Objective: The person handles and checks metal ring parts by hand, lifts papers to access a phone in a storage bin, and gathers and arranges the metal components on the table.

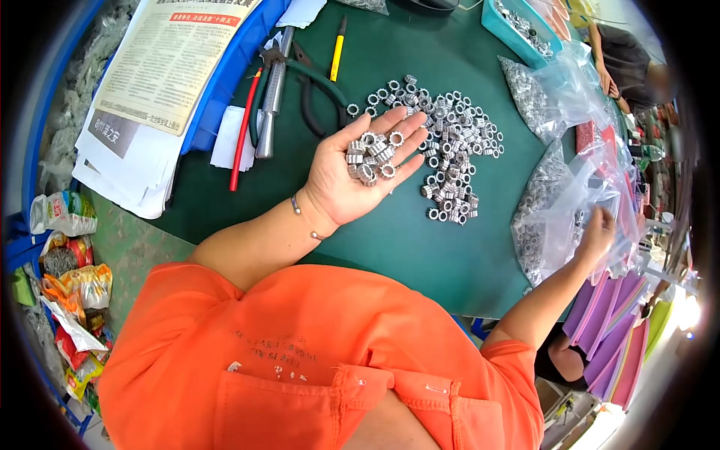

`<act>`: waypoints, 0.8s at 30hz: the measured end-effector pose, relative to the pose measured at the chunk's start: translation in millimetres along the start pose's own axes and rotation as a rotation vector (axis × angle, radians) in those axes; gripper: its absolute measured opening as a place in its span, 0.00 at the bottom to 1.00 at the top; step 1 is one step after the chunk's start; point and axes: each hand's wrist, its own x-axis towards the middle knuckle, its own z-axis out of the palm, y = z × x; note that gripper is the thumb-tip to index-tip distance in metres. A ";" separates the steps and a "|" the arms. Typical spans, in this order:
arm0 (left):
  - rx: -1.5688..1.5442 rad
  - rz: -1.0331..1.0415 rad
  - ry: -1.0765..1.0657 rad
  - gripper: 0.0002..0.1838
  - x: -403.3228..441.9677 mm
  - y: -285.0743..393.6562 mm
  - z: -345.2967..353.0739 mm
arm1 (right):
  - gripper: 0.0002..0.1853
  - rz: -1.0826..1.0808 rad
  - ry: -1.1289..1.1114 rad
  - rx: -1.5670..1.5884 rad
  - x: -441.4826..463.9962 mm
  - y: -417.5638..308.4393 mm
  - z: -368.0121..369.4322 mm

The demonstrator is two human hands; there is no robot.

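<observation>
My left hand (349, 172) is palm up with its fingers spread, and several small metal rings (369, 157) rest on the palm. Beyond its fingertips a loose pile of the same metal rings (454, 135) lies on the green table (360, 262). On the right, my right hand (598, 234) is at a clear plastic bag (559, 225); its fingers look bent together against the plastic, and whether they hold the film is hard to make out. Many metal rings show through the left side of that bag.
Pliers (322, 82), a red pencil (244, 135), a metal tool (273, 97) and a yellow cutter (339, 52) lie at the upper left. Newspaper (165, 67) covers a blue tray. A teal basket (514, 34) stands at the back; another person (626, 64) is at the upper right.
</observation>
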 end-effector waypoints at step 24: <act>2.180 1.192 -0.268 0.10 -57.2 4.2 34.7 | 0.11 0.351 -0.819 1.198 -190.0 -181.9 80.3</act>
